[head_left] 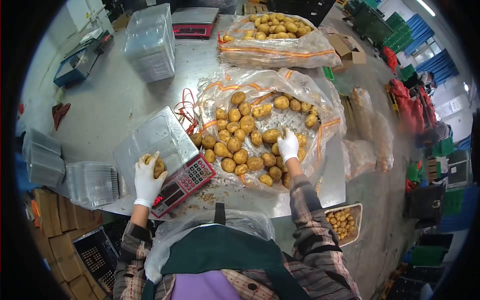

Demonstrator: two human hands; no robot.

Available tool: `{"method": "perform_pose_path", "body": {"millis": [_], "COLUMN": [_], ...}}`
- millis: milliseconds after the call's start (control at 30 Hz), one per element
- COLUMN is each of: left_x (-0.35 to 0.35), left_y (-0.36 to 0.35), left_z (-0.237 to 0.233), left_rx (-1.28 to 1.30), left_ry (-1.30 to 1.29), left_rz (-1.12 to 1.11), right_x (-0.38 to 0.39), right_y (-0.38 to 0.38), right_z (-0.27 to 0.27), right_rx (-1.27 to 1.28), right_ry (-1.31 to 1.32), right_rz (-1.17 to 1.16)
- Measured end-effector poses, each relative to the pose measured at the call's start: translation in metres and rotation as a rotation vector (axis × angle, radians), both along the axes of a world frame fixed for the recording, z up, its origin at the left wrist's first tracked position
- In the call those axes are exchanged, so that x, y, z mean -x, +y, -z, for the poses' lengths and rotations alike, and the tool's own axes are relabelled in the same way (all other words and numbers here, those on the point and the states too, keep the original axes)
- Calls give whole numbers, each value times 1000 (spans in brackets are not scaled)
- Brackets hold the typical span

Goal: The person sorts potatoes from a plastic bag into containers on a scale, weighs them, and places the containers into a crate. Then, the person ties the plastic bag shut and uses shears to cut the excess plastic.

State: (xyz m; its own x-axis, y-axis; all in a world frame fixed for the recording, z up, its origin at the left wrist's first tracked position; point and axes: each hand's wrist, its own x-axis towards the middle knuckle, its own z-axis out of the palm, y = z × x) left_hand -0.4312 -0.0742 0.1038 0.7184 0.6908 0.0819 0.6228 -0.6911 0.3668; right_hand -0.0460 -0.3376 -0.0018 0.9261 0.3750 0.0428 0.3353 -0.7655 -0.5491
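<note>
In a white glove, my left hand (pixel 147 186) is closed around a potato (pixel 159 168) at the near left side of a clear plastic box (pixel 162 134). This box sits on a digital scale (pixel 186 181) with a red keypad panel and lit display. My right hand (pixel 288 147), also gloved, reaches among loose potatoes (pixel 240 136) on an opened clear plastic sack (pixel 327 116) with orange stripes. Its fingers are drawn together, potatoes lie on both sides, and whatever they grip is hidden.
Stacked clear boxes (pixel 150 45) and a second scale (pixel 194 24) stand at the back. Another sack of potatoes (pixel 277 50) lies behind the opened one. More boxes (pixel 92 185) sit at the left edge. A crate of potatoes (pixel 359 220) is below right.
</note>
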Motion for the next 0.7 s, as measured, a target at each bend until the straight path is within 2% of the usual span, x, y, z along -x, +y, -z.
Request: {"method": "perform_pose_path", "body": {"millis": [133,200,233,333,367,467,600,700], "left_x": [-19,-26,-26,-23,-21,-20,-22,-24], "left_y": [7,9,11,18,20,20,19,19], "left_z": [-6,-5,-1,9,10,11,12,14], "left_rx": [-161,-202,-195,-165,-158,-187,-223,-229], "left_ry": [181,184,147,-7,-33,-29,79,75], "left_rz": [14,30,35,37,41,48,24,0], "right_x": [-3,-4,-7,-34,-43,-81,-108,-128], "right_y": [15,24,26,28,27,29,42,62], "right_z": [12,16,12,29,33,42,2,-5], "right_rx": [352,462,420,-34,-287,-649,-166,159], "right_ry": [-15,13,-14,158,196,368,114,81], "right_rz": [-341,-323,-327,-115,-15,187,266,82]}}
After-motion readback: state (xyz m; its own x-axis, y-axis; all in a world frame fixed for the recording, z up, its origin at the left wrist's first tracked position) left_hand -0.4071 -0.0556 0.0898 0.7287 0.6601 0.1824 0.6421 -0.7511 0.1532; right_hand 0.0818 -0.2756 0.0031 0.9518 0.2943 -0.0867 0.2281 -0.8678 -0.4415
